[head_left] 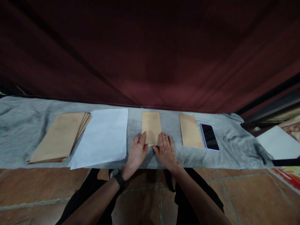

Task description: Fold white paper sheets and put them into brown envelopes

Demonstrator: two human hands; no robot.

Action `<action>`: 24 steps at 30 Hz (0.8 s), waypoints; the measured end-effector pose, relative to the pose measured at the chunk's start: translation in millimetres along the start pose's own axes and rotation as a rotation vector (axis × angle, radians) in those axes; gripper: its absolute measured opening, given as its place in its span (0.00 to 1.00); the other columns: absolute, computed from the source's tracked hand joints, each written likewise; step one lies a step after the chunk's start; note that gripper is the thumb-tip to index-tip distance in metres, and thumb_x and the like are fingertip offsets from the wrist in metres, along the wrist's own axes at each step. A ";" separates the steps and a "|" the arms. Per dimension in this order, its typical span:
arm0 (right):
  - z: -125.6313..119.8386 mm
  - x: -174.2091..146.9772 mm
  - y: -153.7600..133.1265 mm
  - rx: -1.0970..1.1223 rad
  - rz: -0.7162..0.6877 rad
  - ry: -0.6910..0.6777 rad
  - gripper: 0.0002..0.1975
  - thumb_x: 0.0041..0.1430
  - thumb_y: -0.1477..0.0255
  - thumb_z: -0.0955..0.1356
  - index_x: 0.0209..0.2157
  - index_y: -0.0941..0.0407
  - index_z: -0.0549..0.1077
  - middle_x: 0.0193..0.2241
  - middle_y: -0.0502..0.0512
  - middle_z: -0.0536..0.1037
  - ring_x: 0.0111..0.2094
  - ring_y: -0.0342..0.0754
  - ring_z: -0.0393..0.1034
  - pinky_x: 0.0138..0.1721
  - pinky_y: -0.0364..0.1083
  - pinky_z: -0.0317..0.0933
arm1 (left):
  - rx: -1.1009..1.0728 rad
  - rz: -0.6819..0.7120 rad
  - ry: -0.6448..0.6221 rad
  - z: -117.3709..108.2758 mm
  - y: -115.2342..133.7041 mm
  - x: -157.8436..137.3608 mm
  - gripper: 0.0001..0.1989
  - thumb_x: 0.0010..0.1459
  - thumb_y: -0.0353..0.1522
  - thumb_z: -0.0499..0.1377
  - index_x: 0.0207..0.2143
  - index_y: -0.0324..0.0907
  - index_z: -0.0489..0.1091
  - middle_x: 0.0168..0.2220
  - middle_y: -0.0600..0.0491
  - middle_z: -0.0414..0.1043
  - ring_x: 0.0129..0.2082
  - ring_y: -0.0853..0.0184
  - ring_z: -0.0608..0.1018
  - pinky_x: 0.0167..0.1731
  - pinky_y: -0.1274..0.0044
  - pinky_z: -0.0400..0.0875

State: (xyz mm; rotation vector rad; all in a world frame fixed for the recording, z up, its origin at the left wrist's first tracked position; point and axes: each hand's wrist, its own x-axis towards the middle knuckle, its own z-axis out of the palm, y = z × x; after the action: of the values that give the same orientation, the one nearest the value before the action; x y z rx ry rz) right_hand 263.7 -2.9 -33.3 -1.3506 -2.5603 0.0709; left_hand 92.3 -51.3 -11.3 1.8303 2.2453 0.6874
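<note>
A brown paper envelope [151, 125] lies flat in front of me, with small red print near its upper right corner. At its lower left corner rests my left hand [136, 150], fingers stretched forward and touching the edge, the thumb by the bottom edge. My right hand [167, 151] lies flat on the lower right corner, fingers extended. Neither hand grips anything. To the left is a stack of white paper sheets [104, 134], its edge lying against a fanned pile of larger-looking brown envelopes [59, 134]. Another brown envelope [191, 130] lies to the right by itself.
A phone [210, 137] with a dark screen and light purple case lies right of the single envelope. Grey cloth [236, 143] covers the long, narrow surface. Behind it hangs a dark red curtain [150, 90]. A white sheet or board [280, 143] sits at the far right.
</note>
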 end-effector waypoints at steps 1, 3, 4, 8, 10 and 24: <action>-0.5 1.0 -0.7 -0.002 0.004 -0.005 0.35 0.73 0.61 0.61 0.70 0.71 0.55 0.71 0.74 0.57 0.72 0.64 0.51 0.71 0.62 0.43 | -0.043 -0.060 -0.010 -0.4 1.2 4.2 0.32 0.60 0.27 0.61 0.67 0.37 0.62 0.52 0.40 0.73 0.53 0.53 0.76 0.55 0.63 0.72; -0.6 2.6 -1.2 -0.001 0.007 -0.009 0.35 0.73 0.62 0.62 0.71 0.71 0.55 0.71 0.74 0.58 0.72 0.64 0.51 0.71 0.62 0.43 | -0.127 -0.186 -0.035 -1.3 2.1 12.2 0.36 0.56 0.27 0.64 0.67 0.37 0.60 0.50 0.41 0.74 0.49 0.53 0.77 0.51 0.64 0.74; -0.4 3.3 -1.1 0.000 0.009 -0.008 0.35 0.73 0.62 0.62 0.71 0.71 0.55 0.71 0.74 0.58 0.72 0.64 0.52 0.71 0.62 0.44 | -0.172 -0.242 -0.049 -1.7 1.8 15.8 0.38 0.55 0.27 0.65 0.68 0.37 0.59 0.48 0.42 0.74 0.48 0.54 0.78 0.49 0.65 0.74; -0.3 5.4 -1.4 0.009 0.003 0.010 0.37 0.72 0.60 0.62 0.70 0.72 0.55 0.71 0.76 0.57 0.72 0.65 0.51 0.71 0.64 0.44 | -0.466 -0.400 -0.079 -1.7 -1.4 26.2 0.44 0.53 0.27 0.65 0.70 0.39 0.55 0.35 0.53 0.75 0.35 0.60 0.79 0.39 0.69 0.73; -2.4 6.2 -3.3 0.027 -0.018 0.009 0.41 0.71 0.55 0.63 0.71 0.73 0.54 0.71 0.77 0.55 0.72 0.65 0.50 0.71 0.65 0.43 | -0.696 -0.444 -0.078 -2.1 -1.1 28.9 0.46 0.52 0.26 0.65 0.71 0.38 0.52 0.29 0.57 0.73 0.31 0.63 0.77 0.36 0.72 0.72; -25.1 33.6 -13.5 1.541 0.493 0.108 0.38 0.66 0.41 0.58 0.54 0.58 0.77 0.55 0.62 0.80 0.62 0.55 0.70 0.67 0.55 0.58 | -1.429 -0.515 -0.175 -10.3 25.4 31.8 0.32 0.54 0.43 0.70 0.58 0.40 0.69 0.44 0.46 0.80 0.39 0.63 0.81 0.36 0.74 0.76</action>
State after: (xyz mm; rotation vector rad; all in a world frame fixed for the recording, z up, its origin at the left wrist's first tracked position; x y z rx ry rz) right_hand 240.6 15.1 -0.4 -1.0647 -1.1915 1.5542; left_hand 103.1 -19.6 14.1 0.5449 1.2446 1.3727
